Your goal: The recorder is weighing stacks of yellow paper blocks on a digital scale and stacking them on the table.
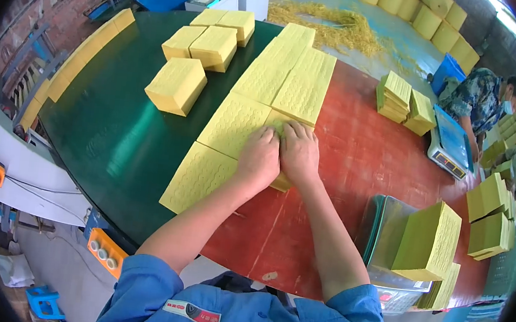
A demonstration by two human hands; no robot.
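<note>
My left hand and my right hand meet over a stack of yellow paper. Their fingers are curled and close together on it, and they hide most of its top. Against its left side lies another stack with a bumpy embossed face. A further embossed stack lies nearer to me, left of my left forearm. Beyond my hands, more yellow stacks continue the double row away from me, along the border between the green and red surfaces.
Loose yellow blocks sit on the green tabletop. On the red tabletop are small stacks, a scale and, at right, a clear plastic box beside a tall paper block. A co-worker stands beyond the scale.
</note>
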